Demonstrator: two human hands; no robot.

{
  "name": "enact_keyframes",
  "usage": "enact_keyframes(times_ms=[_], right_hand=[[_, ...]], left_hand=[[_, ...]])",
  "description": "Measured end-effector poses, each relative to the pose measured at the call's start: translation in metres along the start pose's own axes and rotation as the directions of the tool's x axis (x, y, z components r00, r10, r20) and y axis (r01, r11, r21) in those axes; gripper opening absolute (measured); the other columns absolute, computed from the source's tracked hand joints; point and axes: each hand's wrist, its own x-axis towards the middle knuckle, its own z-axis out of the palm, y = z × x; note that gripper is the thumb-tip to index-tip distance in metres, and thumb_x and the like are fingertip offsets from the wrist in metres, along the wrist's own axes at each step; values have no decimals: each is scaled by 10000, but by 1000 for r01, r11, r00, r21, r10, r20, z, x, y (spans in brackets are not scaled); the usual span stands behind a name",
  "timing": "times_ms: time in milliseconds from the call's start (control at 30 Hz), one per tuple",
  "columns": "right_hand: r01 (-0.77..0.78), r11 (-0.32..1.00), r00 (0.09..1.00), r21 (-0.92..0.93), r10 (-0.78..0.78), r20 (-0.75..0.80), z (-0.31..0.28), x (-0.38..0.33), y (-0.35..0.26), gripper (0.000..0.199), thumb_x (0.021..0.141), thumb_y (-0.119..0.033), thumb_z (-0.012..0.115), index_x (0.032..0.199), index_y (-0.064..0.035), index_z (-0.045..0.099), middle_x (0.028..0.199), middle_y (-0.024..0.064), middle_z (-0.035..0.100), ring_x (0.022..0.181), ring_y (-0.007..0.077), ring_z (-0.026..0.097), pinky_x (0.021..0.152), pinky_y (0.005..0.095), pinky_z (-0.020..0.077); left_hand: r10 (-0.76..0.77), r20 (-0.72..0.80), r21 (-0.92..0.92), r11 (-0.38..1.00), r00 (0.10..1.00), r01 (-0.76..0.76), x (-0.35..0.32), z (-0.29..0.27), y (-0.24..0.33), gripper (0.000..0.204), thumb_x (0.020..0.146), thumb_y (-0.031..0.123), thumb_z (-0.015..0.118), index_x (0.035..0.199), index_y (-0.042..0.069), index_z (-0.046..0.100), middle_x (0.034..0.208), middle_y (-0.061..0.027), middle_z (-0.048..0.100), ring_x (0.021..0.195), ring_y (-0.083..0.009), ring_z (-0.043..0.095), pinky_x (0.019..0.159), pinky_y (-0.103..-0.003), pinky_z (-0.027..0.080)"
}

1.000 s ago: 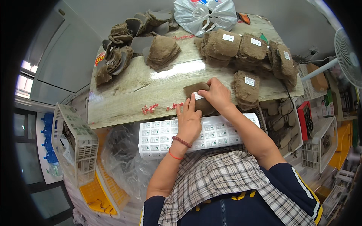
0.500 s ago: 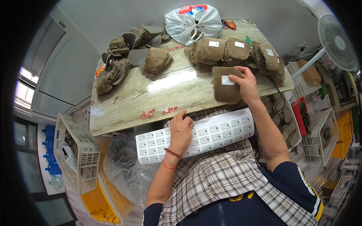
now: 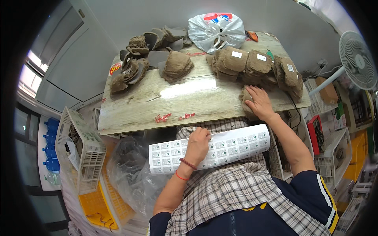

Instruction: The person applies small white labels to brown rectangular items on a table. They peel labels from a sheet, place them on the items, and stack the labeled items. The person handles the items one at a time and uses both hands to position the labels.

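Across my lap lies a white sheet of printed stickers (image 3: 165, 153), its far edge curling up. My left hand (image 3: 198, 144) is closed at the middle of this sheet, fingertips bunched near its upper edge; whether a loose sticker is between them is hidden. At the table's near right edge my right hand (image 3: 259, 103) rests with fingers stretched out flat on a fuzzy brown pad (image 3: 245, 96), covering most of it. Just beyond stand stacks of similar pads (image 3: 232, 59), several with a white sticker on top.
More brown pads with grey backing (image 3: 138, 70) are heaped at the table's far left, and a smaller stack (image 3: 176, 66) sits beside them. A tied white plastic bag (image 3: 216, 33) stands at the back. Crates (image 3: 80, 153) flank me; a white fan (image 3: 357, 59) is at right.
My right hand has lowered the stickered pad onto the table and flattened over it. My left hand's fingers have drawn together on the sticker sheet. The view has shifted slightly.
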Motion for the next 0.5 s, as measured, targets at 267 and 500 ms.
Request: enact_keyframes(times_ms=[267,500], right_hand=[[92,978,993,-185,-103,-50,-44,37,-48,726,926,-532,562,1488,-107,385,1521,120,394,1431,306,320,1195,463,197],[36,970,999,241,-31,-24,5,188,-150,960,785,-694,653,1512,-145,350,1539,183,332,1444,375,263,1171,484,225]], left_hand=[[-77,-24,-171,983,997,72,-13,-7,-11,77,838,8,614,905,-29,597,992,-159,533,908,-336,562,829,-383,470],[-33,8,-5,999,999,33,-11,-8,-7,40,837,78,642,876,70,651,842,-63,634,845,-276,583,807,-413,392]])
